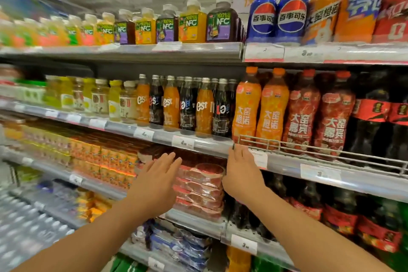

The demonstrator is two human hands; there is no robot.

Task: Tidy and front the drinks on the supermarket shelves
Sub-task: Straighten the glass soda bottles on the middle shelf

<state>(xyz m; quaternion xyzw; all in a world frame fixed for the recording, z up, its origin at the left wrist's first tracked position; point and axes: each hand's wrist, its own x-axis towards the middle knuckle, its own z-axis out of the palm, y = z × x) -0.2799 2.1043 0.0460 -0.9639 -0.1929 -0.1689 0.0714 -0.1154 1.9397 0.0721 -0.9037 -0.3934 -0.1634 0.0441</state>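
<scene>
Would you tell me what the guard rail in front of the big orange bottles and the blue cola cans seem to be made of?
Guard rail: thin pale-coated metal wire, judging by its slim welded grid. Blue cola cans: probably printed aluminium, glossy with bright highlights. Big orange bottles: likely clear plastic with shrink labels.

Single head-worn view, close to the shelving, facing it slightly leftward. The wire rail sits right of centre; shelves run above and below it, and both forearms enter from below it.

Orange bottles beside red bottles; blue cans.
</scene>
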